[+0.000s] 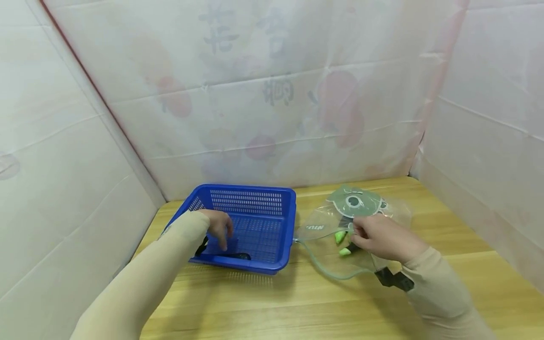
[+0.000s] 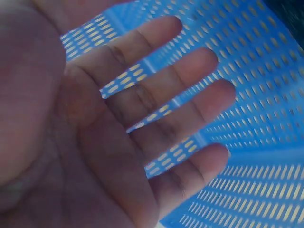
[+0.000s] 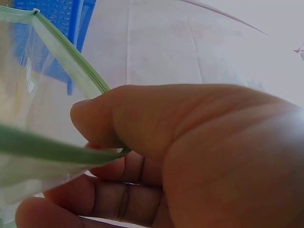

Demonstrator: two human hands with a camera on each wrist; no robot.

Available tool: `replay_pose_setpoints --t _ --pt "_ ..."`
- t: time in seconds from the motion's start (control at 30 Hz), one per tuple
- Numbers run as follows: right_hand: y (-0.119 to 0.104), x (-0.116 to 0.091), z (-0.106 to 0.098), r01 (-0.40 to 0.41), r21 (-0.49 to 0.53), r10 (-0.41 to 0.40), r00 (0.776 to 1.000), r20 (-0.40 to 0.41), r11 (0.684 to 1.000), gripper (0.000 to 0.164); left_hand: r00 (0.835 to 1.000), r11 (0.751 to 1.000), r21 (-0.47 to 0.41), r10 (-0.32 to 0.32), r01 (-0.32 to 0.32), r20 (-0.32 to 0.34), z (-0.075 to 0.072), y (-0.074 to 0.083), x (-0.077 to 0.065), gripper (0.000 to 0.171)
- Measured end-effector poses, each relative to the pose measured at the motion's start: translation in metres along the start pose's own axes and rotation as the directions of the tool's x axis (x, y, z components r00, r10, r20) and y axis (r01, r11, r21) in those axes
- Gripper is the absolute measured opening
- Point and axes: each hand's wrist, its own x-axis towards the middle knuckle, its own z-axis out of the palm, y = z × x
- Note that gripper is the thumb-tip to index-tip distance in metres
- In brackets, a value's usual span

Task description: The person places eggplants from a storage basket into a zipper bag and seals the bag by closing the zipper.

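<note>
My left hand (image 1: 218, 225) is inside the blue plastic basket (image 1: 290, 226), its fingers spread and holding nothing in the left wrist view. Beneath it, dark objects (image 1: 240, 256) lie along the basket's near side. With thumb and fingers my right hand (image 1: 380, 236) pinches the green-trimmed edge of a clear zip bag (image 1: 314, 245). The bag's mouth gapes toward the basket, and a green cartoon face (image 1: 354, 203) is printed on it. Inside the bag lie dark items with bright green tips (image 1: 345, 251); the right hand partly covers them.
The basket and bag stand side by side on a wooden table (image 1: 255, 307). White printed cloth (image 1: 272, 123) hangs behind the table and along both sides. A black strap-like piece (image 1: 394, 279) sits by the right sleeve's cuff.
</note>
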Motion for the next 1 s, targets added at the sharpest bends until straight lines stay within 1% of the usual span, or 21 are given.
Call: replay_pose_setpoints --t 0.17,0.43,0.7,0.87,1.0 --pt "-0.001 0.000 0.000 -0.001 -0.004 0.001 1.000 0.006 1.000 0.030 1.000 0.998 0.065 -0.003 0.001 0.028 -0.001 0.002 0.000 0.036" --pt "-0.005 -0.001 -0.002 -0.002 -0.005 0.002 1.000 -0.001 1.000 0.032 0.997 0.983 0.179 0.036 -0.049 0.074 0.001 0.011 0.006 0.039" --pt "-0.007 -0.003 -0.003 -0.004 -0.003 0.004 1.000 -0.001 1.000 0.031 0.994 0.974 0.222 0.017 -0.040 0.105 0.003 0.026 0.008 0.043" --pt "-0.010 -0.003 -0.003 -0.002 0.005 0.002 1.000 0.007 1.000 0.032 0.993 0.961 0.268 0.041 -0.070 0.112 0.006 0.034 0.007 0.039" --pt "-0.011 -0.003 -0.002 -0.010 0.005 0.010 1.000 0.009 1.000 0.033 0.989 0.958 0.271 0.058 -0.093 0.133 0.009 0.038 0.007 0.034"
